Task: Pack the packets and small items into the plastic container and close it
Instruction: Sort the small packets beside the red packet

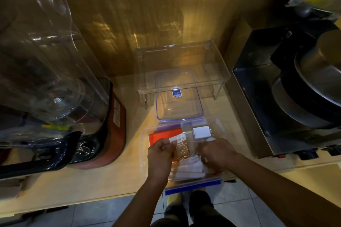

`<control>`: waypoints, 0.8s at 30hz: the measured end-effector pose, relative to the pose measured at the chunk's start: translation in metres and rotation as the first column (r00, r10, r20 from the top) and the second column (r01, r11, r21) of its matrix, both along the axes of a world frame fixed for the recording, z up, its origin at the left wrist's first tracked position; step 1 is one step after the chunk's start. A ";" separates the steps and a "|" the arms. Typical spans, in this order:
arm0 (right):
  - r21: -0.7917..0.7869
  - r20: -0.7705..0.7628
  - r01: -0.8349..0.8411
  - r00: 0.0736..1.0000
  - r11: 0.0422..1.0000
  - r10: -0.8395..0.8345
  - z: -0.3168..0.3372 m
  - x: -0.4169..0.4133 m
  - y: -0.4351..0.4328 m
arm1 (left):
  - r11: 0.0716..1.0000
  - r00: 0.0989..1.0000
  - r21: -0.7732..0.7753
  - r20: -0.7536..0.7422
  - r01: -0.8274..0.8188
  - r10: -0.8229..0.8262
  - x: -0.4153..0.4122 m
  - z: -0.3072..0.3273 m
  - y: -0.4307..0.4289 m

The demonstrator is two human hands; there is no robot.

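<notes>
on my far left stands a big blender (55, 72) with a clear cover, on the wood counter (103, 177). my left hand (160, 155) is next – its fingers pinch a small brown packet (181, 148) with a white top, held over the box (145, 153). the box is clear plastic and sits open at the front edge of the counter, right under both my hands. inside it i see a red packet (162, 135) at the left, white packets (190, 168) low in the middle and a white square thing (201, 132) near the back. the lid (178, 97) with a blue rim lies flat just behind the box, partly under a clear stand (184, 64). my right hand (217, 153) is down in the box on the white packets – i cannot tell if it grips one. on my far right sits a dark metal machine (287, 97).
</notes>
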State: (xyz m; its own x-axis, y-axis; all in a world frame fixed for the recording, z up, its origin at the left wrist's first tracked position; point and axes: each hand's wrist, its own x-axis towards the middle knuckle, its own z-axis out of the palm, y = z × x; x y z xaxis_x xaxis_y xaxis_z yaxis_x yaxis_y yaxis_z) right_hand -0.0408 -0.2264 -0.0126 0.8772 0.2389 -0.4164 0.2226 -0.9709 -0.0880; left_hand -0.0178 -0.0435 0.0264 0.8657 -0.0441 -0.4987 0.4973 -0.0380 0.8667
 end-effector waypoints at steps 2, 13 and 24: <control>0.106 -0.013 -0.044 0.999 0.993 0.046 0.002 0.003 -0.006 | 1.000 1.000 0.003 -0.008 -0.001 0.001 0.001 -0.002 0.001; 0.415 -0.063 0.171 0.985 0.894 -0.159 0.049 0.010 -0.024 | 0.998 0.996 0.002 0.056 0.070 -0.070 0.005 0.003 -0.012; 0.479 -0.026 0.000 1.000 0.878 0.014 0.076 0.018 -0.006 | 0.962 0.964 -0.061 0.041 0.266 -0.264 0.002 0.010 -0.030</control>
State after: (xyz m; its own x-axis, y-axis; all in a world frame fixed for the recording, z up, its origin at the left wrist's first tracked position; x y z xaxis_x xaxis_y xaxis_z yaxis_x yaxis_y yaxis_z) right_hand -0.0229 -0.2323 0.0631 0.8646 0.4213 -0.2736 0.2196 -0.8068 -0.5485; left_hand -0.0156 -0.0739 0.0363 0.8342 -0.3058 -0.4589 0.4486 -0.1077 0.8872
